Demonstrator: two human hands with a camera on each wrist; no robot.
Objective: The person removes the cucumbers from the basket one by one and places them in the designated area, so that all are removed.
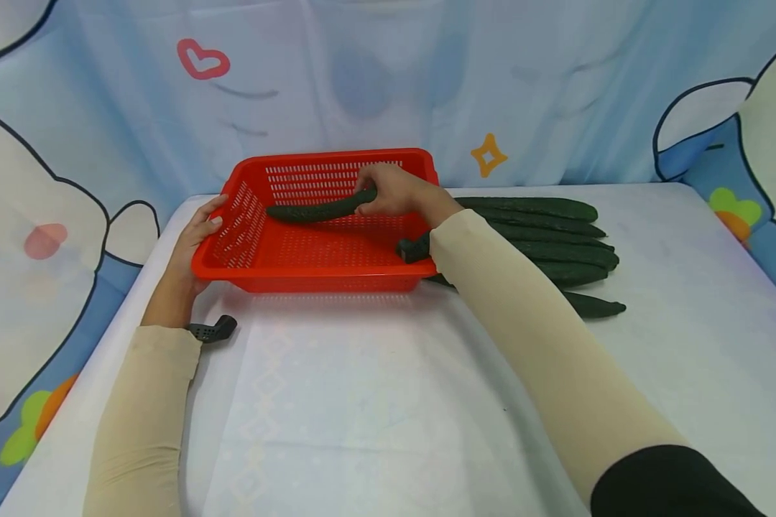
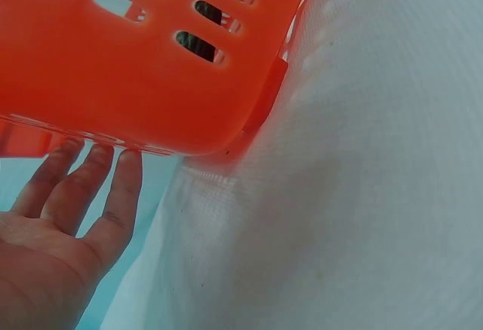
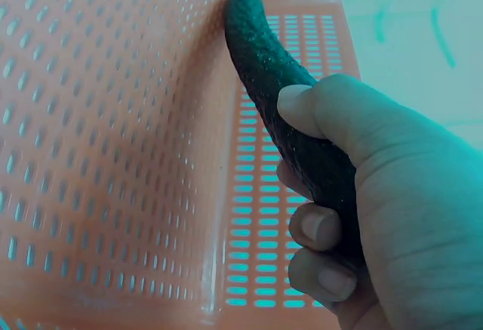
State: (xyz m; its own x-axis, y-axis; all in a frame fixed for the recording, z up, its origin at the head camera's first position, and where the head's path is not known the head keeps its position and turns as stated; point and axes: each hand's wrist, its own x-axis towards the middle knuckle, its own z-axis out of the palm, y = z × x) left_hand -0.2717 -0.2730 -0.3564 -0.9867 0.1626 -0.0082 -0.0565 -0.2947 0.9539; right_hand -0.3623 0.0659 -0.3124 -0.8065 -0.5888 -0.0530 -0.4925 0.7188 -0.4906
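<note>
My right hand (image 1: 394, 192) grips the cucumber (image 1: 320, 210) near its end; firm, bumpy, probably unslippery; left hand (image 1: 197, 237), fingers straight, steadies the basket (image 1: 310, 276).

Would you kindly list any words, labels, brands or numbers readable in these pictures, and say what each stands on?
None: no readable text, number or brand shows in any view.
The backdrop bears only drawings, a heart and a star.
The red basket and the cucumbers carry no label.

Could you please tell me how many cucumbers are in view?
About 7: one dark green cucumber held over the red plastic basket; roughly six piled on the table, some possibly hidden.
</note>
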